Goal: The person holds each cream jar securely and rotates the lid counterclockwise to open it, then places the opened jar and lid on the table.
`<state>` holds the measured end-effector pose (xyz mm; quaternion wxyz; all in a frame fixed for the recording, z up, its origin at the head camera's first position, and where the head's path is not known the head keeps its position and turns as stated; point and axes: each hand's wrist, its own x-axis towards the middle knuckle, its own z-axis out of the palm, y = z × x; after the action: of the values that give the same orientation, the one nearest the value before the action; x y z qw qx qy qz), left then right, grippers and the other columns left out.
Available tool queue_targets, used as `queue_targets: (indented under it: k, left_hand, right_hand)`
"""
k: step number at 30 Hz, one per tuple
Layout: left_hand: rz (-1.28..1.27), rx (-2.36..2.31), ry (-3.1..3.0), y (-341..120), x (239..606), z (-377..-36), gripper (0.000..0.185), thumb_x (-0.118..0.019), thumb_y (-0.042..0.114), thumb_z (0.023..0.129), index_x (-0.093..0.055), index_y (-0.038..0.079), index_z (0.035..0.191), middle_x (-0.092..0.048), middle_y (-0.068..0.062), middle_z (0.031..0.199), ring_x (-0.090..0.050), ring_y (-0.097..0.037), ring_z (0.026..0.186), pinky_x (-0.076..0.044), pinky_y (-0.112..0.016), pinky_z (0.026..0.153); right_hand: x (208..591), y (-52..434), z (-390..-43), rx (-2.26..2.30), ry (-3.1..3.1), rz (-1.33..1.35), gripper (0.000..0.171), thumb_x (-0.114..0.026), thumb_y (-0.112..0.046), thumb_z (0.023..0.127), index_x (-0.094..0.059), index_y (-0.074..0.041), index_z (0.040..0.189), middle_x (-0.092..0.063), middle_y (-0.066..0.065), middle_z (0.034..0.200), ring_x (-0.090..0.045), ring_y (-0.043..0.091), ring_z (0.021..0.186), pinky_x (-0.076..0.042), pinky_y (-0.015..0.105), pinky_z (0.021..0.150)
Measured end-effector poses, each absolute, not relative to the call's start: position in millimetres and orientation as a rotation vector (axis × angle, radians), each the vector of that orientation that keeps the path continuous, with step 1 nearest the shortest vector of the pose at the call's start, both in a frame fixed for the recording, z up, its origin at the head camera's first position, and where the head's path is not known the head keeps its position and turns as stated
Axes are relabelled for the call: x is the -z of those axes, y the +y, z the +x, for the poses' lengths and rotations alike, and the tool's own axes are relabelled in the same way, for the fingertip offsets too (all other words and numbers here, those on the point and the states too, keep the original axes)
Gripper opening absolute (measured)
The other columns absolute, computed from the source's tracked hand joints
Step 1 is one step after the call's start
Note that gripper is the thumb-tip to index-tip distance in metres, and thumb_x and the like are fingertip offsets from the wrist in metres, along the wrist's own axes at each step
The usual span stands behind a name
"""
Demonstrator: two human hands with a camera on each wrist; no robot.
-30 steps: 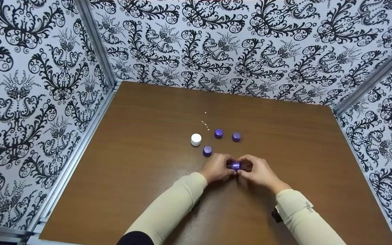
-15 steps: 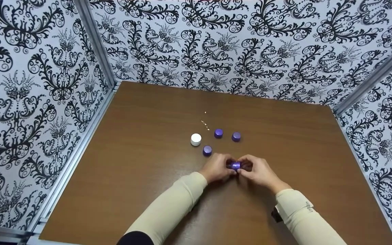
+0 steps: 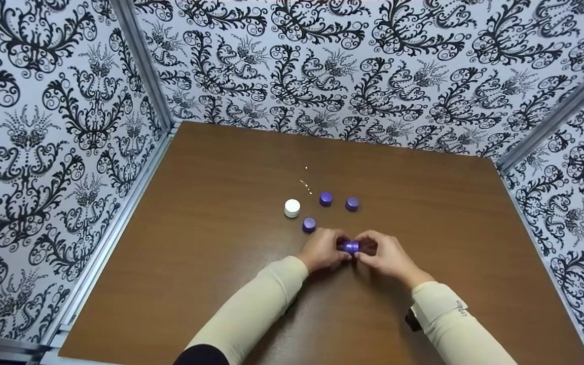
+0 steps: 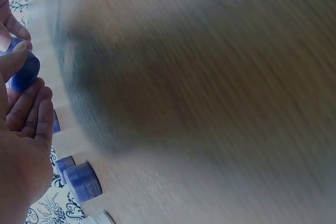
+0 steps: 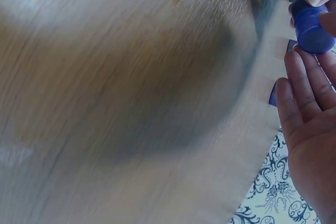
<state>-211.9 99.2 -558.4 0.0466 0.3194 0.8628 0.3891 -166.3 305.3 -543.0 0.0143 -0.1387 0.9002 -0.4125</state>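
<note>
Both hands meet over the brown table (image 3: pixel 211 243) and hold one small purple jar (image 3: pixel 350 247) between them, just above the surface. My left hand (image 3: pixel 328 248) pinches it from the left, thumb on top; in the left wrist view the jar (image 4: pixel 23 72) sits at the fingertips (image 4: pixel 32 106). From the right, my right hand (image 3: pixel 377 252) grips the same jar (image 5: pixel 312 27), its palm (image 5: pixel 307 124) turned up in the right wrist view. Beige sleeves cover both forearms.
Just beyond the hands stand three more small purple jars (image 3: pixel 309 224) (image 3: pixel 326 198) (image 3: pixel 352 203) and a white jar (image 3: pixel 292 207). A few tiny specks (image 3: pixel 306 185) lie behind them. Patterned walls (image 3: pixel 373 76) with metal corner posts close in the table on three sides.
Both hands stay on the purple jar in the same spot; the left hand has shifted very slightly on it. The jars on the table have not moved.
</note>
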Motion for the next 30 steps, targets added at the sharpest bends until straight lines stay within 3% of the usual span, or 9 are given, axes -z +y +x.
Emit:
queue_targets:
  k: [4,14,30]
  left_hand:
    - [0.962,-1.196,2.63,98.9,558.1,-211.8,0.033,-0.086,0.02,0.079,-0.074,0.01,0.108,-0.072,0.003,0.099,-0.068,-0.019,0.094,-0.049,-0.024,0.082]
    - [0.938,-1.196,2.628,97.3,558.8,-213.3,0.031,-0.086,0.021,0.079,-0.075,0.011,0.106,-0.072,0.006,0.096,-0.064,-0.007,0.089,-0.049,-0.023,0.081]
    - [0.96,-1.16,2.663,97.3,560.7,-212.7,0.031,-0.085,0.023,0.079,-0.074,0.012,0.106,-0.072,0.007,0.096,-0.064,-0.006,0.089,-0.048,-0.022,0.082]
  right_hand:
    - [542.5,305.7,-166.0,1.286,2.793,-0.422,0.027,-0.078,-0.006,0.083,-0.068,-0.009,0.108,-0.072,0.003,0.098,-0.069,0.018,0.09,-0.055,0.037,0.08]
    - [545.2,311.1,-166.8,1.297,2.779,-0.385,0.027,-0.078,-0.006,0.084,-0.067,-0.006,0.108,-0.072,0.004,0.098,-0.069,0.019,0.09,-0.055,0.038,0.08]
    - [550.7,312.6,-169.9,1.149,2.879,-0.278,0.025,-0.081,-0.01,0.081,-0.069,-0.009,0.102,-0.072,-0.002,0.091,-0.069,0.017,0.086,-0.055,0.038,0.077]
